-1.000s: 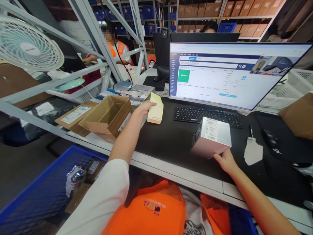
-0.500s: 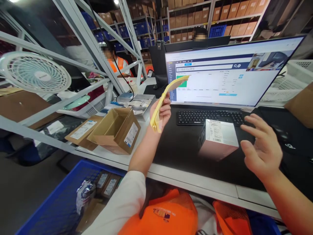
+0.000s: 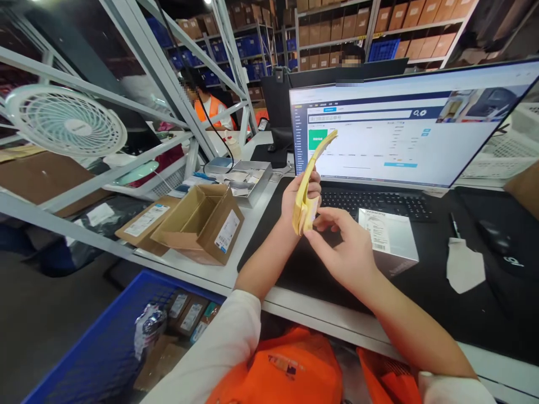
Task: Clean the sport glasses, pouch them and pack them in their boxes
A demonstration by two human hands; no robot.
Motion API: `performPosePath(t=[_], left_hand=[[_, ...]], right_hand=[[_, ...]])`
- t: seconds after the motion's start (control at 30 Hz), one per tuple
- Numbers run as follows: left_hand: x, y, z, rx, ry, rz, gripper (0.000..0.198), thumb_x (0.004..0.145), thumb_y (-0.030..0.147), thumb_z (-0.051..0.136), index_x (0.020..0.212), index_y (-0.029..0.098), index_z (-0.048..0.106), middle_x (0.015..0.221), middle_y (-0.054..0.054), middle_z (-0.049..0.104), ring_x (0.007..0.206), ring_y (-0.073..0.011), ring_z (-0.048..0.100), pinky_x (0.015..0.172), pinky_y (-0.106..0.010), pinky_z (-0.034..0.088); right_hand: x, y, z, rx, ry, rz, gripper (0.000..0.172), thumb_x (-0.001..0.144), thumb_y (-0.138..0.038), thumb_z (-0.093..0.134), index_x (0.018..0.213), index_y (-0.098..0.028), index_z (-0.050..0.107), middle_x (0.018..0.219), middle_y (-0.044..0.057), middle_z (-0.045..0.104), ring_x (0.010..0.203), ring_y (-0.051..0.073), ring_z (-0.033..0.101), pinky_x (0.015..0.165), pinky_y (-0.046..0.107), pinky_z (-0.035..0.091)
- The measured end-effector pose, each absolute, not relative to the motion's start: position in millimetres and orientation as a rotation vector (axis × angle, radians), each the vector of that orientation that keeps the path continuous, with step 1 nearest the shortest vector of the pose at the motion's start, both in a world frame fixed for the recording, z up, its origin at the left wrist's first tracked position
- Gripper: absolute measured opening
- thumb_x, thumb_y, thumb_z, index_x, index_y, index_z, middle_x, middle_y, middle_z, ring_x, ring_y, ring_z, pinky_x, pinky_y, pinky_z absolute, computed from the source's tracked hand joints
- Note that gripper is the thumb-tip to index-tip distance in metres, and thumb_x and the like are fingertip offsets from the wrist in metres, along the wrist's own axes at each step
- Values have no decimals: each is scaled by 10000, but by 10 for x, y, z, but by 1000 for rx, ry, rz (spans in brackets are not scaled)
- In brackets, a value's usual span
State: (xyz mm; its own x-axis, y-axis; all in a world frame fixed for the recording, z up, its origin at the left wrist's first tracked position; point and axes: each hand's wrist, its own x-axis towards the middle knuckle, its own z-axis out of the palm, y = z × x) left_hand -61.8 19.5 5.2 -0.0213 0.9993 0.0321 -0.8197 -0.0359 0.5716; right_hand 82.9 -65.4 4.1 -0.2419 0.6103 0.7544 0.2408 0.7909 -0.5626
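Note:
My left hand is wrapped round a thin, bent yellow paper strip, which looks like several layers folded together. It is held upright before the monitor. At its lower end, where a whitish piece shows, the thumb and forefinger of my right hand pinch the edge. Just beyond my right hand stands a white and pinkish box with a printed label on top, partly covered by that hand.
Behind are a black keyboard and a monitor. An open carton and a grey tray stand left, a blue crate below. A mouse and a pale paper piece lie right.
My right hand has come in from the right, over the desk, to the lower end of the yellow paper strip. My left hand has shifted slightly right with the strip.

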Motion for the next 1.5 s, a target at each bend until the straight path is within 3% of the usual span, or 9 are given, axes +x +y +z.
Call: performPosePath(t=[0.2,0.43,0.63,0.87,1.17,1.33,1.5], left_hand=[[-539,179,213,354,407,1449,274,1046,231,390,1019,154,652,686,6,588,427,-28,435,396,-138,352],[-471,52,289,332,438,1445,309,1052,265,362,977,148,638,683,1,598,483,-49,513,452,-144,428],[-477,51,293,378,537,1514,284,1031,239,377,982,179,651,713,1,616,523,-62,526,541,-169,483],[-509,60,268,434,537,1550,325,1030,289,363,950,184,661,774,-28,667,658,-117,642,686,-231,572],[-491,11,331,422,520,1572,340,1033,265,354,1009,172,681,780,-36,691,676,-133,671,634,-227,571],[-556,-9,343,405,506,1591,303,1033,258,379,986,174,667,680,-8,646,531,-80,590,509,-164,510],[-640,-8,378,451,546,1622,216,999,261,448,1000,199,655,677,12,655,498,-69,578,515,-163,528]], right_hand=[[876,-538,3,-688,-1787,313,137,912,-248,697,1030,-220,634,845,9,648,754,167,620,708,328,519],[920,-507,41,-660,-1761,295,5,941,-214,641,943,-219,640,810,24,647,737,176,610,683,336,500],[950,-504,43,-727,-1770,275,45,950,-256,634,918,-227,647,800,26,675,729,186,634,682,355,503],[1055,-450,59,-789,-1757,235,61,935,-245,660,890,-208,673,808,23,698,738,185,653,695,362,493],[1126,-433,138,-811,-1750,338,66,906,-236,661,840,-230,662,788,10,703,729,186,660,694,351,508],[1145,-418,127,-818,-1752,318,64,902,-237,646,838,-231,653,790,9,706,733,190,670,709,361,512],[1272,-392,180,-886,-1767,259,74,898,-279,670,839,-235,677,811,18,732,762,209,695,736,374,520]])
